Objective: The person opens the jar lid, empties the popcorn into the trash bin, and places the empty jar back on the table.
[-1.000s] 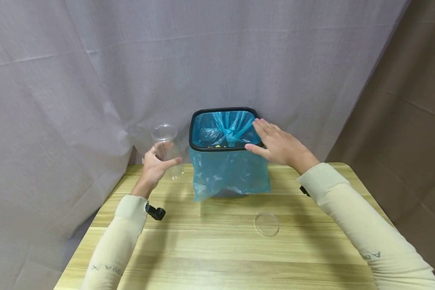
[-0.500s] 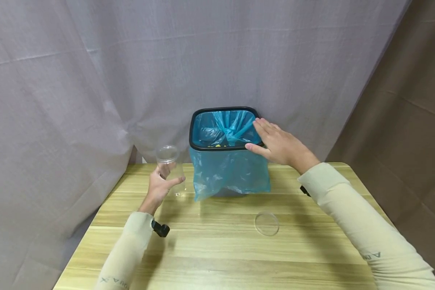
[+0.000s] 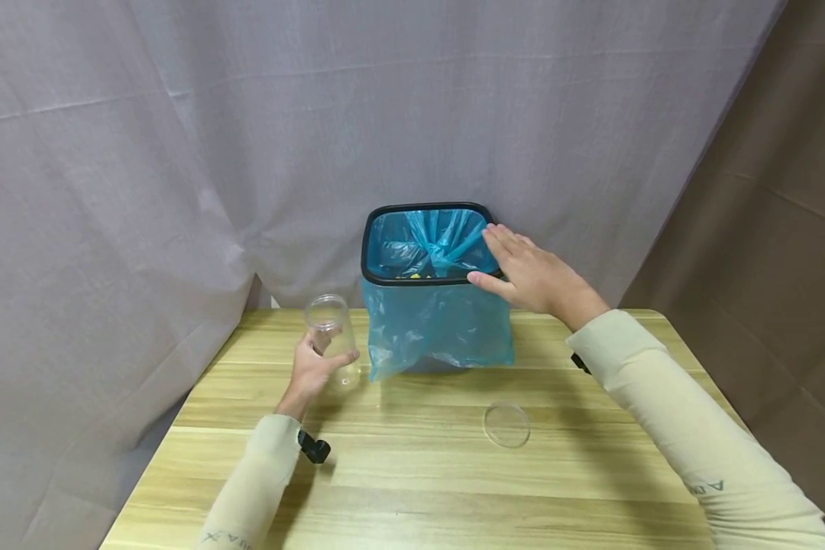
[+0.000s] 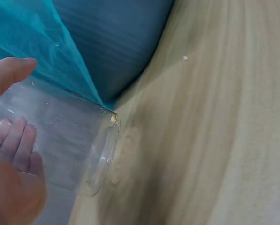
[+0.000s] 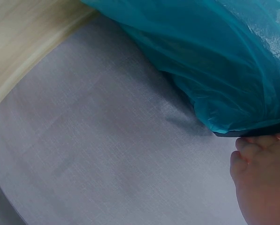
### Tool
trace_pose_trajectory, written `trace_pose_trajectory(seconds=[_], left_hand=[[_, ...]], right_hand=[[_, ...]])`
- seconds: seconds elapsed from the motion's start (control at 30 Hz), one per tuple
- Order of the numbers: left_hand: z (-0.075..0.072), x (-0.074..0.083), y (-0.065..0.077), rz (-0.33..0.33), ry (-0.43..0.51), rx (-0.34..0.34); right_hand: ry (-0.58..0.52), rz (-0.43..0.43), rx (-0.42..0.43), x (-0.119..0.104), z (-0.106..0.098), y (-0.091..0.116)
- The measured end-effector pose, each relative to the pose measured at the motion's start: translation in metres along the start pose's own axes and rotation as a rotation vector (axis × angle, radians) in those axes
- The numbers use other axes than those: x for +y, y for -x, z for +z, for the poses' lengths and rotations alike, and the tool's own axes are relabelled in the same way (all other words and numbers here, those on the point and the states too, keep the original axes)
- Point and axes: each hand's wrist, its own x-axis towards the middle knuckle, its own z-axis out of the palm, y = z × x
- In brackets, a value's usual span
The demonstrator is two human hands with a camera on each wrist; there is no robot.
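Observation:
My left hand [image 3: 311, 373] grips a clear plastic jar [image 3: 343, 344] around its side, thumb toward the bin. The jar stands nearly upright, mouth up and without a lid, low at the bin's left. A few small crumbs cling near its base [image 4: 102, 159] in the left wrist view. At the bin's right side, my right hand [image 3: 535, 275] rests on the black rim [image 3: 422, 282] with fingers extended. A blue bag [image 3: 440, 325] lines the bin and hangs over its front, knotted at the back. Yellow bits [image 3: 415, 276] show inside.
A clear round lid [image 3: 506, 425] lies on the wooden table [image 3: 399, 496], front right of the bin. One pale crumb [image 4: 185, 58] sits on the wood near the bin's base. Grey curtain [image 3: 302, 153] hangs close behind the bin.
My left hand has lowered the jar from beside the bin's rim toward the table, moving slightly right and nearer me. The right hand, bin and lid keep their places.

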Motion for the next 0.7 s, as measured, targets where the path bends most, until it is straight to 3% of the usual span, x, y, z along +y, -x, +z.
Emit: trace_pose_trajectory(seconds=[0.27,0.5,0.7], left_hand=[[0.005,-0.027,-0.004,0.061,0.041,0.022],[0.004,-0.029,-0.003,0.076,0.006,-0.013],[0.0,-0.027,0.0,0.058,-0.101,-0.065]], right_hand=[[-0.006,-0.015,0.011,0.001,0.001,0.0],[-0.007,0.001,-0.002,0.001,-0.001,0.0],[-0.019,0.004,-0.014,0.002,-0.001,0.0]])
